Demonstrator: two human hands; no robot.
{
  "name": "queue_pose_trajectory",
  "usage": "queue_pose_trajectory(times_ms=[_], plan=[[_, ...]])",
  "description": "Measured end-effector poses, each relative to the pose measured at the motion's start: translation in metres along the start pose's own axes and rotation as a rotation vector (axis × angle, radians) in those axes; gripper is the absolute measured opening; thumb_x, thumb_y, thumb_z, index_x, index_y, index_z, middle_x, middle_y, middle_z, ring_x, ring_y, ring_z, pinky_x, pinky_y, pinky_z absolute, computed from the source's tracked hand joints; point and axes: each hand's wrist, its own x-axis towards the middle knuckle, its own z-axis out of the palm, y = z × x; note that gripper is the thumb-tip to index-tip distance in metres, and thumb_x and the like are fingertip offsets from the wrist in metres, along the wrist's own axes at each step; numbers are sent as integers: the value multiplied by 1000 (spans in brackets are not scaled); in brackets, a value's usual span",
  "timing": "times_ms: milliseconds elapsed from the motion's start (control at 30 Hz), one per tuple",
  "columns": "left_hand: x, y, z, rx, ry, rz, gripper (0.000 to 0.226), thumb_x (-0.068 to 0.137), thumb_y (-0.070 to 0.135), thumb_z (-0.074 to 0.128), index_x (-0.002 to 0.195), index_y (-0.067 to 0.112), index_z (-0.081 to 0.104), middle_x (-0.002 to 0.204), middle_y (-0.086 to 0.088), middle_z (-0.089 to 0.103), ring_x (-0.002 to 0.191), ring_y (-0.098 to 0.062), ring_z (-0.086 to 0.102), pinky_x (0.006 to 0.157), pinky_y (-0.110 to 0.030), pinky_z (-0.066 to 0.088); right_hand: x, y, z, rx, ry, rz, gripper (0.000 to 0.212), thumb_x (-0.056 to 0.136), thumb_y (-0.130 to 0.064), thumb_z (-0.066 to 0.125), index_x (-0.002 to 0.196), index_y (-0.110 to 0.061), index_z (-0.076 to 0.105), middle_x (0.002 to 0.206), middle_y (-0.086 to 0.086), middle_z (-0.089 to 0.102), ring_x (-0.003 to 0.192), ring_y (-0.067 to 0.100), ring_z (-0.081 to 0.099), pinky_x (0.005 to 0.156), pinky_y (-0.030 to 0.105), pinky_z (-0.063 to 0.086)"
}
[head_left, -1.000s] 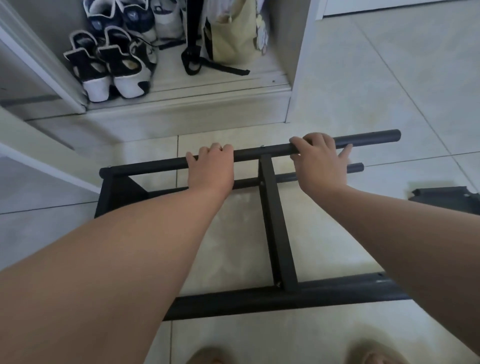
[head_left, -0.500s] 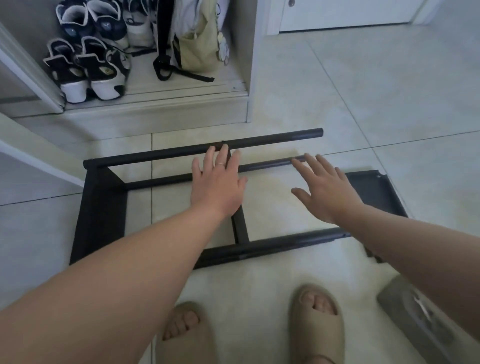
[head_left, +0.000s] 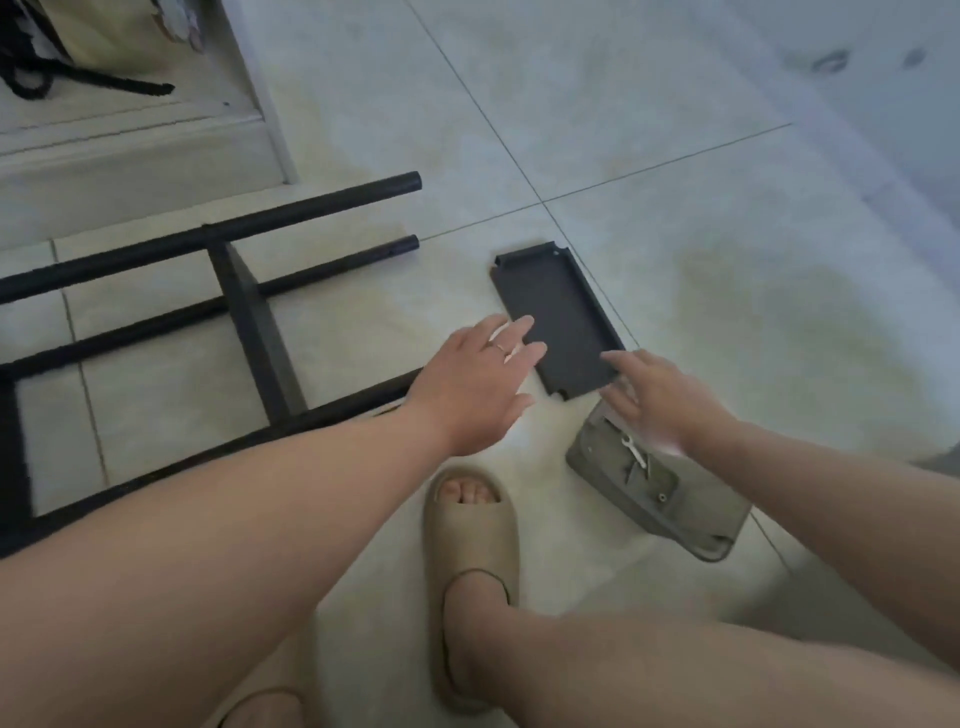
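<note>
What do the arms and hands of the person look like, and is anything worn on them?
The left hand wears one thin ring, which looks gold-coloured, on a finger. The right hand is a little blurred and shows no ring. The left forearm and the right forearm are bare, with no sleeve, watch or bracelet in view.

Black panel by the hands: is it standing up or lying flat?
The black panel lies flat on the floor, raised rim up. The left hand and right hand hover at its near end.
</note>
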Motion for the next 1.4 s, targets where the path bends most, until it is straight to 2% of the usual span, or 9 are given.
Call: queue_pose_trajectory(times_ms=[167, 400, 533, 700, 833, 933, 1100, 1233, 1400], plan=[[27, 43, 35, -135, -143, 147, 50, 101, 37, 44, 150, 26, 34, 167, -6, 14, 147, -28, 23, 110, -44, 31, 2, 53, 42, 49, -114, 120, 27, 105, -38, 43, 119, -18, 57, 119, 5, 66, 106, 30, 61, 89, 43, 52], [59, 77, 68, -192, -273, 169, 38, 104, 38, 42, 141, 31, 45, 164, -6, 20, 140, -28, 28, 105, -44, 35, 23, 99, 93, 67, -240, 299, 23, 101, -24, 43, 117, -22, 60, 115, 9, 67, 101, 31, 63, 83, 38, 52], [59, 79, 82, -139, -301, 131, 27, 104, 31, 43, 127, 24, 55, 137, -6, 44, 122, -26, 41, 95, -40, 40, 27, 110, 121, 73, -326, 301, 19, 97, -23, 53, 115, -19, 59, 113, 9, 66, 99, 31, 63, 77, 34, 48], [47, 76, 89, -173, -283, 151, 26, 103, 23, 44, 125, 29, 55, 117, -3, 51, 109, -25, 45, 87, -37, 40, 29, 108, 149, 169, -318, 293, 28, 94, -25, 67, 120, -16, 59, 116, 10, 68, 107, 31, 64, 85, 36, 50], [39, 78, 92, -181, -290, 155, 23, 103, 28, 43, 124, 27, 54, 113, -5, 53, 107, -27, 47, 86, -39, 42, 31, 105, 158, 156, -331, 287, 31, 89, -8, 59, 119, -14, 57, 114, 16, 66, 101, 35, 65, 83, 40, 54], [36, 80, 92, -192, -309, 145, 25, 104, 28, 43, 127, 27, 52, 115, -6, 54, 109, -28, 48, 88, -40, 42, 31, 103, 157, 170, -305, 286, 33, 86, -5, 57, 117, -13, 59, 112, 16, 68, 101, 35, 66, 80, 38, 53], [30, 65, 79, -173, -329, 159, 41, 102, 27, 45, 142, 31, 40, 131, -4, 53, 119, -28, 48, 93, -40, 43, 28, 96, 130, 204, -198, 296, 9, 91, -15, 60, 99, -14, 63, 100, 10, 69, 90, 31, 62, 71, 33, 47], [12, 32, 43, -92, -353, 147, 35, 103, 31, 43, 138, 30, 47, 134, 1, 55, 124, -21, 46, 95, -36, 43, 13, 69, 88, 274, -137, 206, 3, 92, -17, 63, 92, -18, 60, 87, -1, 64, 81, 22, 62, 63, 27, 42], [-34, -21, -16, -61, -299, -110, 29, 102, 35, 45, 129, 30, 54, 126, 6, 60, 118, -20, 52, 90, -37, 48, -3, 8, 31, 367, -23, 111, 6, 88, -14, 58, 85, -19, 56, 81, -2, 63, 65, 17, 59, 51, 27, 43]])
